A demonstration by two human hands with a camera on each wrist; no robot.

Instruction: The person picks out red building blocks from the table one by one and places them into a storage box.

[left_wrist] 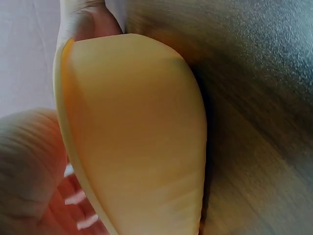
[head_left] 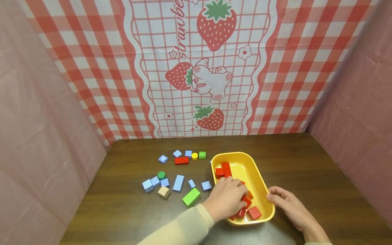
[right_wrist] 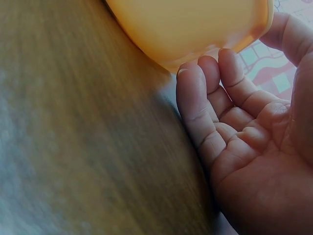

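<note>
A yellow tray (head_left: 265, 204) holds several red blocks (head_left: 254, 213). My left hand (head_left: 228, 197) reaches over the near left rim into it, fingers bent down among the red blocks. The hand hides several of these blocks, and I cannot tell whether its fingers grip one. In the left wrist view, the tray's outer wall (left_wrist: 137, 112) stands between the thumb and the other fingers. My right hand (head_left: 291, 207) holds the tray's right rim, thumb at the top edge. Seen from the right wrist, its bent fingertips (right_wrist: 191, 81) meet the outside of the wall.
Left of the tray, several blue blocks (head_left: 178, 183) lie scattered on the dark wooden table (head_left: 116, 211). Among them are a red block (head_left: 182, 160), a light green block (head_left: 191, 197), a natural wood cube (head_left: 164, 192) and a yellow cylinder (head_left: 194, 156). A checked strawberry cloth (head_left: 214, 78) hangs behind.
</note>
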